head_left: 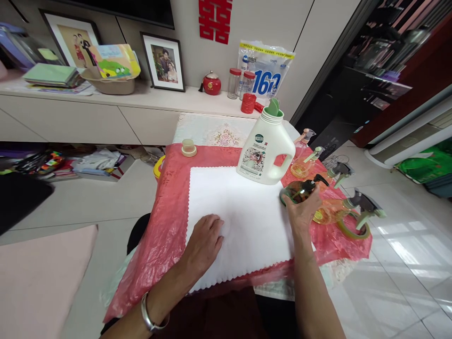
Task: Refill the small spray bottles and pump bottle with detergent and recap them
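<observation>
My left hand lies on a white scalloped-edge cloth, its fingers loosely bent and holding nothing. At the cloth's right edge, my right hand is wrapped around a dark, see-through pump bottle with a black pump head. Behind the cloth stands a large cream detergent jug, uncapped, with a green spout at its mouth. Its pale cap sits apart on the left of the table. Right of my right hand are several clear spray bottles with trigger heads.
A red plastic sheet covers the table. A roll of tape lies at its right edge. The cabinet behind bears a white-blue bag, red-lidded jars, a red pot, a framed photo and a basket.
</observation>
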{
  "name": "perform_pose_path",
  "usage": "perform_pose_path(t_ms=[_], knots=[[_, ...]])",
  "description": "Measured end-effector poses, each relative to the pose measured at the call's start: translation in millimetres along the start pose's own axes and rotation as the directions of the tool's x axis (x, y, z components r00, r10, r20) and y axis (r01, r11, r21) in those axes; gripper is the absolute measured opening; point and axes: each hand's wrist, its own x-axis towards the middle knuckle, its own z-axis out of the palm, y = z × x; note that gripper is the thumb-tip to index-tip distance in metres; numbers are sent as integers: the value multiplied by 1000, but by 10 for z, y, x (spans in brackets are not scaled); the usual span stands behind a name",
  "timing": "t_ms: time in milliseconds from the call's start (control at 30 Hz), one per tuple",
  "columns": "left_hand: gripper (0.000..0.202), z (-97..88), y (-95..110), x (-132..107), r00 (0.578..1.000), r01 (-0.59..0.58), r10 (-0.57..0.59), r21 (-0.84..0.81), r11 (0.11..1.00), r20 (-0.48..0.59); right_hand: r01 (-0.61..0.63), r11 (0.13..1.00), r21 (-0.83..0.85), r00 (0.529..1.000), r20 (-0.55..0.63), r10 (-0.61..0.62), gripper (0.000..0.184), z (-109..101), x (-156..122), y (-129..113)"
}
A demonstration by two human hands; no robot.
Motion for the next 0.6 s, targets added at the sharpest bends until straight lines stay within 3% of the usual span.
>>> perform_pose_path(t_ms=[167, 600], knots=[[28, -7, 12, 2, 999, -27, 26, 52, 998, 21, -30, 999, -16, 999, -38, 29, 125, 59, -77, 15], [22, 13, 33, -1, 998, -25, 18, 97, 995, 65, -33, 997, 65, 999, 45, 30, 115, 26, -333, 279]])
